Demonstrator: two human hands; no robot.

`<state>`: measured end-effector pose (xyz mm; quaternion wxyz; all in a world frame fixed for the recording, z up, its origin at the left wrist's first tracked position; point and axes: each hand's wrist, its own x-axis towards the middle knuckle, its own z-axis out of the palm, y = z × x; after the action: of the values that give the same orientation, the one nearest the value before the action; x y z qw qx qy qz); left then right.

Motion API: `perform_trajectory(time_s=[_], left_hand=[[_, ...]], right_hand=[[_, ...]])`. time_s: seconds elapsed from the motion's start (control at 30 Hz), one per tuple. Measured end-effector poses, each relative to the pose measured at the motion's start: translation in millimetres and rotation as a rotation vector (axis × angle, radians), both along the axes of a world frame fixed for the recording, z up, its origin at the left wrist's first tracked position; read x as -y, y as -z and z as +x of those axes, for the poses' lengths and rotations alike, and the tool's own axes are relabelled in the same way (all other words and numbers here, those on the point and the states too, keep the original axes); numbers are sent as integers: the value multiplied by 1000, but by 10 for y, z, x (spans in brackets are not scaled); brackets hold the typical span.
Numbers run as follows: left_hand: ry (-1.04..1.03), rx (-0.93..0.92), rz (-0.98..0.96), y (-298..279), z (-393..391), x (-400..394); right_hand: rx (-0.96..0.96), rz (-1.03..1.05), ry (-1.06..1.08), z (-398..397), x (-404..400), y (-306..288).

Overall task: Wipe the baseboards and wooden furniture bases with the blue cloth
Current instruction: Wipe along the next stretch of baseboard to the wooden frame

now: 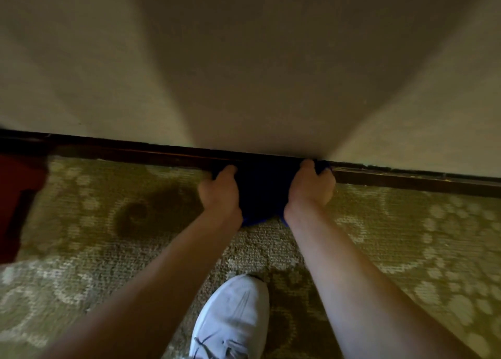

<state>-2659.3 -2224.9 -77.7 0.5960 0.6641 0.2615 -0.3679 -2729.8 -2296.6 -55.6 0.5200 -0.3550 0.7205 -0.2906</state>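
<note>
Head view: my white sneaker at bottom centre on patterned carpet. Mid-frame, my left hand and right hand each grip the blue cloth, pressed against the dark wooden baseboard under the beige wall.

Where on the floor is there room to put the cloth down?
Bare carpet lies right of the right hand, below the baseboard. More lies between the left hand and the red furniture. It is crowded around the white shoe.
</note>
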Motion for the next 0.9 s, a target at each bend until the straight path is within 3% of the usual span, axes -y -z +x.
perform_trajectory(time_s=[0.07,0.13,0.2,0.3,0.4,0.5,0.6,0.73,0.9], left_hand=[[-85,62,16,78,205,-120],[-211,155,28,114,407,-221],[-242,202,36,133,455,-267],[-113,114,-3,90,299,-218],[146,-29,-198,31,70,-118],[285,4,-284,136,-90,-21],[181,-23,-192,297,-44,-10],[143,-77,-239,441,-48,-94],[113,-88,-312,382,-99,-135]], right_hand=[[-31,-51,-137,188,-158,58],[73,-7,-368,355,-345,69],[191,82,-468,421,-403,75],[209,116,-339,252,-222,21],[61,64,-139,-75,102,-70],[-68,4,69,-213,274,-49],[-199,-54,-14,10,55,-56],[-91,48,-211,97,-133,-143],[-14,235,-238,-185,216,-254]])
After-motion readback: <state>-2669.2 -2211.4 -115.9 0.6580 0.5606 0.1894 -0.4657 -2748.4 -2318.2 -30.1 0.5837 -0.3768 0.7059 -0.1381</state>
